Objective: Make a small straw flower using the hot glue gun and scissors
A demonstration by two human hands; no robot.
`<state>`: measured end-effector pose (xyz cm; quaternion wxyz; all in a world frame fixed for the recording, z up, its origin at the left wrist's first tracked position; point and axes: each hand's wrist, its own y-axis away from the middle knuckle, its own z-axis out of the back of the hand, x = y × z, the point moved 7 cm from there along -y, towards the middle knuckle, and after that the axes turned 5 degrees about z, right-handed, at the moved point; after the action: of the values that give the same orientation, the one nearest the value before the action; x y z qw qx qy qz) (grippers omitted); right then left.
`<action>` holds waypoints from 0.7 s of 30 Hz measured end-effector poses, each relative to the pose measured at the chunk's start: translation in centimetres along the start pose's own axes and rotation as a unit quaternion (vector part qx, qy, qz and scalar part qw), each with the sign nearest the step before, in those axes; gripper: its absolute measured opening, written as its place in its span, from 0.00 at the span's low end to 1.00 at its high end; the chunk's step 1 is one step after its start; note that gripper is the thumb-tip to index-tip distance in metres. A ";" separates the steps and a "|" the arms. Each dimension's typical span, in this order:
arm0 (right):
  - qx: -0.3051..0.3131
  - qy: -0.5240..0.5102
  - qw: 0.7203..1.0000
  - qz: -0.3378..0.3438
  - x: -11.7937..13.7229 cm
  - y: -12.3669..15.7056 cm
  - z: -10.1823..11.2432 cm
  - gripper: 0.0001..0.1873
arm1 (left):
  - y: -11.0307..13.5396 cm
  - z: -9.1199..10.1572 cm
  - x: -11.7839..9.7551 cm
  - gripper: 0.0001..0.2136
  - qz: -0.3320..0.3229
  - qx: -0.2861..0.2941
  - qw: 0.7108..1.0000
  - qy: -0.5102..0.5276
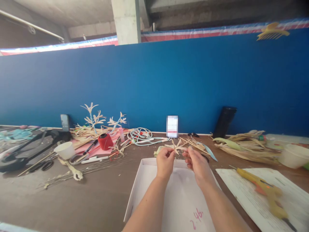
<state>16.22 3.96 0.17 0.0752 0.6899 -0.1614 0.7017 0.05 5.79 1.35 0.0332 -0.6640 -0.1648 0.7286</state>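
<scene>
Over the far end of a shallow white box [138,187] I hold up a small pale flower [177,147] with thin, spread petals, seemingly of dried corn husk. My left hand [165,161] pinches it near its base, thumb against the curled fingers. From the other side, the thumb and fingers of my right hand [197,164] come together at the tip of a petal. Its other fingers are loosely curled. Pink handwritten figures mark the box floor between my forearms.
A yellow glue gun [267,190] lies on printed paper [231,180] at the right. Dried husks [241,146] are heaped behind it. To the left are a red thread spool [105,141], a white cup [64,150], scissors [43,165] and wires [96,169]. A phone [172,126] leans on the blue partition [149,80].
</scene>
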 end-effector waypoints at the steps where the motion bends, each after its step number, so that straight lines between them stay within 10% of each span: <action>1: -0.002 0.025 1.000 0.017 0.1 0.0 -0.1 0.24 | -0.1 -0.1 0.3 0.06 0.027 0.007 0.999 0.020; 21: 0.035 0.162 0.965 0.206 2.2 1.1 -1.8 0.13 | 0.1 -1.0 0.4 0.08 0.059 0.047 0.993 0.091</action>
<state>14.07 3.31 2.24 -0.0700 0.5215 -0.2607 0.8094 1.05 6.02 0.89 0.0359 -0.7337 -0.0875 0.6728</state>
